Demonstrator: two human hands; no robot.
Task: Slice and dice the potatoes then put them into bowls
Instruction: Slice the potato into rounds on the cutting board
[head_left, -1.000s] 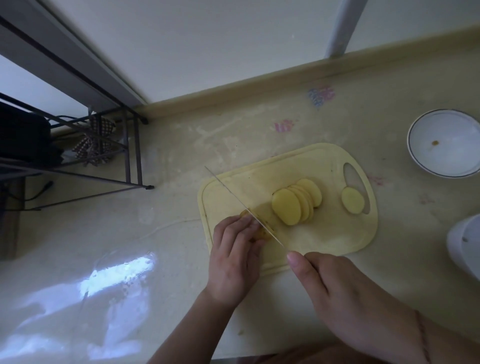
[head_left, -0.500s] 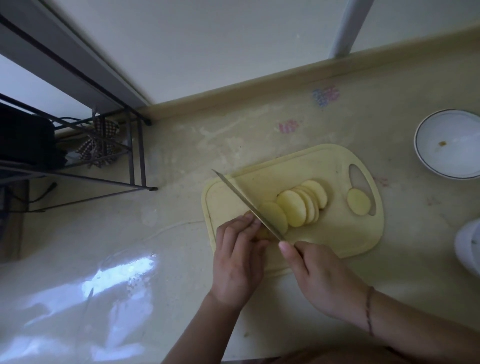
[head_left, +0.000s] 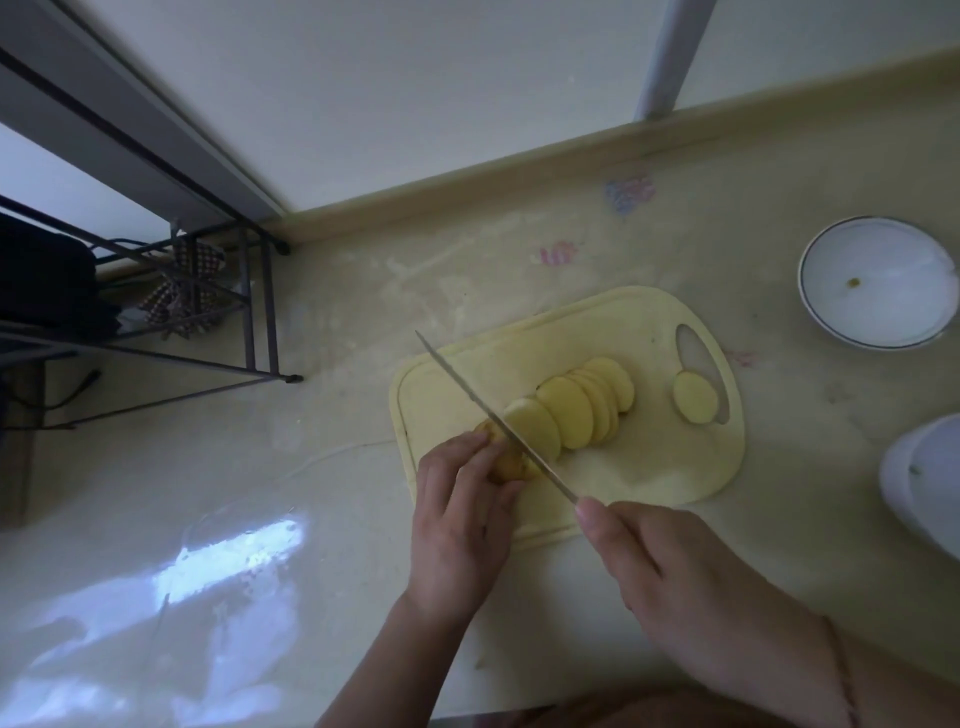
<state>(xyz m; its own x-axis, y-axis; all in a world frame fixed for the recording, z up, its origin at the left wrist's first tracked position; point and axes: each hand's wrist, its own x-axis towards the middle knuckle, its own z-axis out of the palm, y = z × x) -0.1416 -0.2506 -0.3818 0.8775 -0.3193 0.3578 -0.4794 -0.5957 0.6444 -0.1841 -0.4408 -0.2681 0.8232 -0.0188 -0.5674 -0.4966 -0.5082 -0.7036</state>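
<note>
A pale yellow cutting board (head_left: 649, 467) lies on the counter. On it, my left hand (head_left: 457, 525) grips the remaining end of a potato (head_left: 506, 460) with curled fingers. My right hand (head_left: 670, 577) holds a knife (head_left: 488, 415) by its hidden handle, forefinger along the spine. The blade lies across the potato, right beside my left fingertips. A fanned row of round potato slices (head_left: 582, 410) leans to the right of the blade. One single slice (head_left: 695, 399) lies by the board's handle hole. An empty white bowl (head_left: 878, 280) stands at the right.
A second white bowl (head_left: 924, 483) is cut off by the right edge. A dark metal rack (head_left: 208, 312) with a checked cloth stands at the back left. The wall runs along the counter's far edge. Bare counter lies to the left of the board.
Another slice has come off and leans on the row. The knife sits further left on the shrinking potato, and my left fingers have drawn back along it.
</note>
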